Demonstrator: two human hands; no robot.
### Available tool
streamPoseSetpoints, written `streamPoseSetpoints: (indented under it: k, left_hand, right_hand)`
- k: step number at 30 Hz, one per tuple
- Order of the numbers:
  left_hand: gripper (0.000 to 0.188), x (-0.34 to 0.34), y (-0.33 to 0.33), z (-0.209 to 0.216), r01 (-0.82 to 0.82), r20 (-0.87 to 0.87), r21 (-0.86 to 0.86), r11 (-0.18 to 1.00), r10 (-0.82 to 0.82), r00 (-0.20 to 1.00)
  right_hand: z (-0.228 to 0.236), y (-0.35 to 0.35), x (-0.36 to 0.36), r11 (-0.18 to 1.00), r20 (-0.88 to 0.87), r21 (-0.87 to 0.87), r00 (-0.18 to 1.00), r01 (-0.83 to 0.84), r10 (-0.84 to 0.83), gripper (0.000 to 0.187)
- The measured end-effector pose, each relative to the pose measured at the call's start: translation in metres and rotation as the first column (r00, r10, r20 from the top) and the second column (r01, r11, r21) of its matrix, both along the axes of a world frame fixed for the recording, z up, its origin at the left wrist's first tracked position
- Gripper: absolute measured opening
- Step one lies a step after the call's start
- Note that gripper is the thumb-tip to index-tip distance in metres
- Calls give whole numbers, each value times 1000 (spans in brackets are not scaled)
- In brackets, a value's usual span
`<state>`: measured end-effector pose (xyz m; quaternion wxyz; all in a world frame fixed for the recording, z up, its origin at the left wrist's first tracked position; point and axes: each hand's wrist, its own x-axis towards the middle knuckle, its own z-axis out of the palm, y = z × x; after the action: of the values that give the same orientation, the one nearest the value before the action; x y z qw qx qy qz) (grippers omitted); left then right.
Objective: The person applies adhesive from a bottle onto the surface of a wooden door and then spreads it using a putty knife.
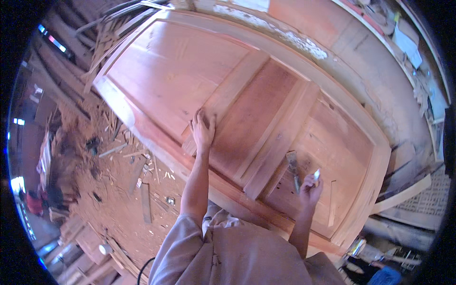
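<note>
A large reddish wooden panelled door (175,71) lies flat in front of me. My left hand (203,130) rests with fingers apart on the near end of a crosspiece (232,90). A second crosspiece (285,135) runs alongside, to the right. Over the right-hand panel, my right hand (311,190) is closed around a small white object (317,174); only its pale tip shows, so its kind is unclear. Just left of that hand, a flat-ended hand tool (292,164) lies on the wood. A thin wooden strip (332,204) lies to its right.
Sawdust and offcuts (146,202) cover the floor at left. Stacked wood strips (107,45) stand beyond the door's far left corner. Boards (85,244) are piled at lower left. A long ledge (351,42) runs behind the door. A curved plank (403,194) juts in at right.
</note>
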<state>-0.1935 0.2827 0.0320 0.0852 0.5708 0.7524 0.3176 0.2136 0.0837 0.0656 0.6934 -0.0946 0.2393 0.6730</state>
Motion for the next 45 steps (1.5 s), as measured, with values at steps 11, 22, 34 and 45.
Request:
streamPoseSetpoints:
  k: [11,22,34,45]
  left_hand:
    - [40,-142,-112,75,-404,915,95,910,80,395]
    - [35,-156,-316,-25,-291,803,-568,770,595,7]
    - [45,-352,-200,-23,-200,829,-559,805,542,-135]
    - [46,-365,-133,-42,-84,811,-575,814,554,-186]
  right_hand:
    - [33,-5,-105,957,139,3,948,-289,286,26]
    - [26,93,-268,907,699,-250,586,-338,411,28]
    - [-33,232,-413,928,953,-299,-30,-224,300,26]
    - [-31,242,-426,899,898,-395,-289,-191,333,25]
